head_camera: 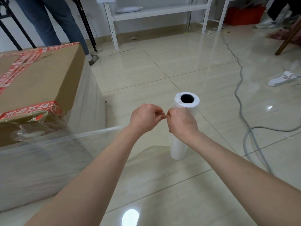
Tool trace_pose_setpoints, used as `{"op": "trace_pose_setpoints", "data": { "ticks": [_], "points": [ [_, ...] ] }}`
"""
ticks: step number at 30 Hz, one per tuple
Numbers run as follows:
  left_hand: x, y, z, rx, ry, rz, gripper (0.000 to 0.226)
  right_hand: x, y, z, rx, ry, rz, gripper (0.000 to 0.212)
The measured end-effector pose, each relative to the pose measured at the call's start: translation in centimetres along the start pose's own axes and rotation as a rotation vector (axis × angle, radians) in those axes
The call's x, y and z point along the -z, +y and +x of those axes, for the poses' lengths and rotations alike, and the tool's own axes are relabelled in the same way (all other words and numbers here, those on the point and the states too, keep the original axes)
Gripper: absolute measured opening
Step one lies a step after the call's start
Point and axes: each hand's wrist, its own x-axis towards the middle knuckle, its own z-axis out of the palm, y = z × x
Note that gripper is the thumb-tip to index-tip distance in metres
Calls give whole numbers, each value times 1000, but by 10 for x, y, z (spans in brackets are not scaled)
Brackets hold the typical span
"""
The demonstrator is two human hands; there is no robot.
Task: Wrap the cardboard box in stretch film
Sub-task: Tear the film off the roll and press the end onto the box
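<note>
A large cardboard box [40,79] with red tape fills the left, its sides covered in clear stretch film [48,157]. A sheet of film runs from the box's near corner across to the white film roll [184,128], which stands upright on the floor. My left hand [145,117] and my right hand [180,121] meet just in front of the roll's top, fingers curled, each pinching the film's upper edge where they touch.
Grey cables [241,98] snake over the tiled floor at the right. White metal shelving [156,12] stands at the back. A person's legs in jeans [53,22] stand behind the box, beside black stand legs. A white slipper [281,79] and a red crate [244,15] lie far right.
</note>
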Motion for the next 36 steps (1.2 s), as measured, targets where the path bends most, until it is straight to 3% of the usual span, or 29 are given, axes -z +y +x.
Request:
{"op": "trace_pose_setpoints", "data": {
  "ticks": [7,10,13,15,19,21,26,30,36],
  "points": [
    [0,-20,-7,56,-129,-282,20,-2,8,-2,-4,31,74,24],
    [-6,-28,-10,103,-162,-400,13,-3,6,-8,62,-35,13,40],
    [-11,-31,-10,144,-148,-470,7,-11,5,-7,9,-51,-118,25],
    [-14,-30,-9,136,-103,-337,8,-15,5,-8,-9,-38,-123,23],
    [-20,-17,-11,-168,-43,130,74,-19,6,-6,-23,-20,-47,21],
    [-28,-8,-10,-256,-48,249,84,-17,6,-7,-21,-25,-51,21],
    [-46,-8,-4,-66,22,104,22,-17,11,-9,24,4,-9,23],
    [-44,-14,-7,-74,10,-28,17,-16,12,-12,22,-1,-19,23],
    [-31,-19,-10,-104,-202,-225,13,-13,9,-11,-36,-41,-72,23]
  ]
}}
